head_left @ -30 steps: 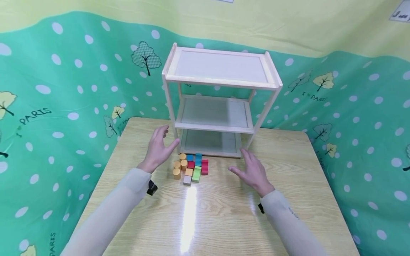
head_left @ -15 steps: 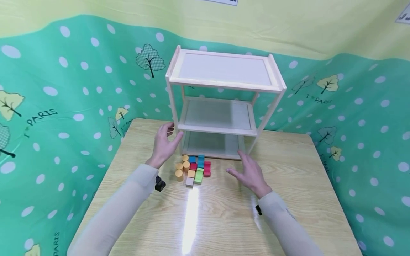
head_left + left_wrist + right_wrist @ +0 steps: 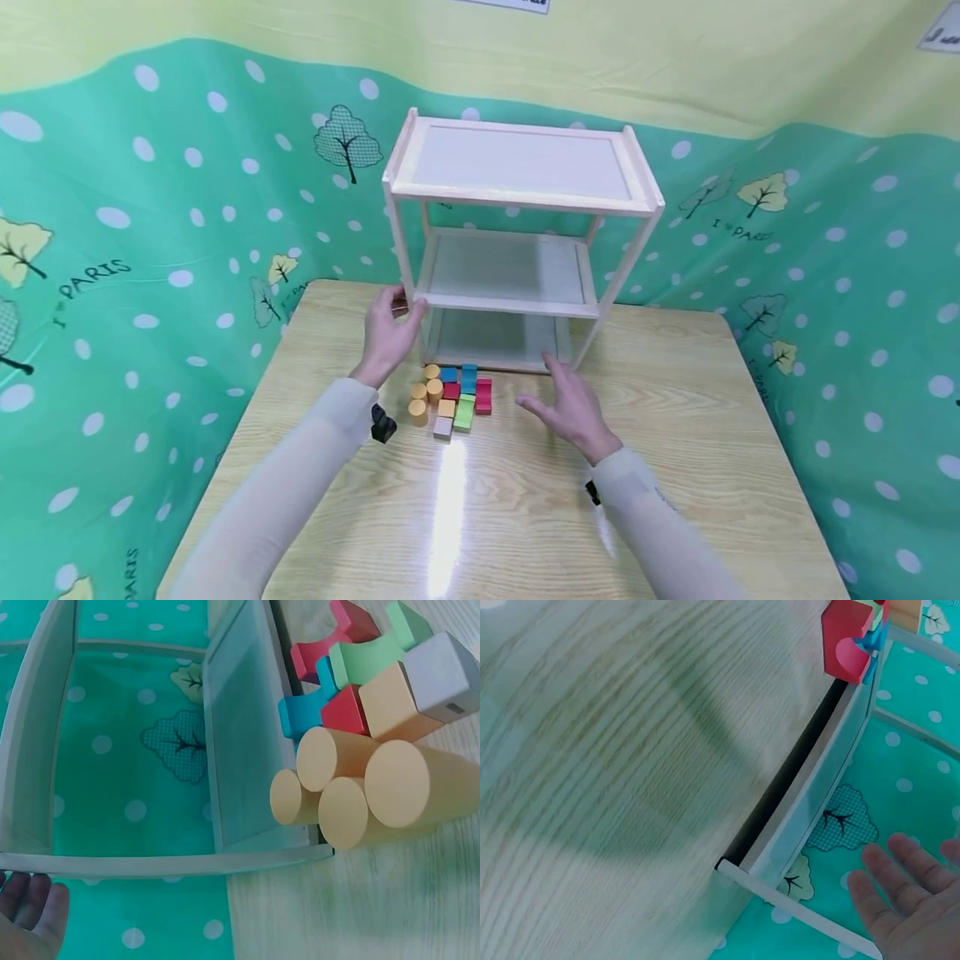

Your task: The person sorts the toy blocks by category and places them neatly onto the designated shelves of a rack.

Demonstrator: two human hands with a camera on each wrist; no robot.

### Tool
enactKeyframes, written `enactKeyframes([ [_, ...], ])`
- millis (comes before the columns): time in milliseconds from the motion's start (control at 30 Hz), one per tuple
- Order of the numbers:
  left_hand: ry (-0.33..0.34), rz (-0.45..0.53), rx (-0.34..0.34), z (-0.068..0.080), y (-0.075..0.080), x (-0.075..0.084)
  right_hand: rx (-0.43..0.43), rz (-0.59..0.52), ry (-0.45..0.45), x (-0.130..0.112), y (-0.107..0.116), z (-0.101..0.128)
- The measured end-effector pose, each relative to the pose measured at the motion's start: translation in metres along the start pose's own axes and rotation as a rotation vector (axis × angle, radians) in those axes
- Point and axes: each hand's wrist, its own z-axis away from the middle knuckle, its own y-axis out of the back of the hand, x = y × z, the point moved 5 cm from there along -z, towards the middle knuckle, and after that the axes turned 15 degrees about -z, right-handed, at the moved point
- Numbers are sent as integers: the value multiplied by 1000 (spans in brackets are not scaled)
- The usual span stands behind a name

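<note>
A three-tier wooden shelf (image 3: 517, 242) is standing at the far side of the table (image 3: 675, 467), with the hands coming at it from either side. The left hand (image 3: 390, 329) is reaching the shelf's front left post at the level of the middle tier, fingers loosely spread with the thumb beside the post; whether it is actually touching the wood cannot be told. In the left wrist view the fingertips (image 3: 30, 911) are sitting just below the shelf's frame (image 3: 150, 862). The right hand (image 3: 572, 404) is hovering flat over the table, fingers straight and apart, holding nothing, near the shelf's front right foot. In the right wrist view the open fingers (image 3: 904, 889) are lying just beside the shelf's bottom rail (image 3: 802, 817).

A cluster of coloured blocks (image 3: 450, 396) is lying on the table between the hands, just in front of the bottom tier: yellow cylinders on the left, then blue, red, green, orange and grey pieces.

The table is light wood grain with a bright glare streak. A green cloth (image 3: 150, 250) with white dots and trees is hanging round it, under a yellow wall.
</note>
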Motion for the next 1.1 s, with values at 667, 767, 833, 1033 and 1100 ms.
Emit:
enactKeyframes([
  [667,39,41,106,-6,-4,-4,-16,-32,-1,-1,-20,-5],
  [767,57,35,113,-5,-5,-5,-26,-27,-9,-1,-24,-6],
  [833,72,33,110,-4,-5,-6,-34,-33,-20,0,-26,-5],
  [1033,98,39,95,-4,-7,-7,-40,-56,-60,3,-32,-5],
  [1100,100,39,91,-5,-7,-7,-41,-62,-72,4,-33,-6],
])
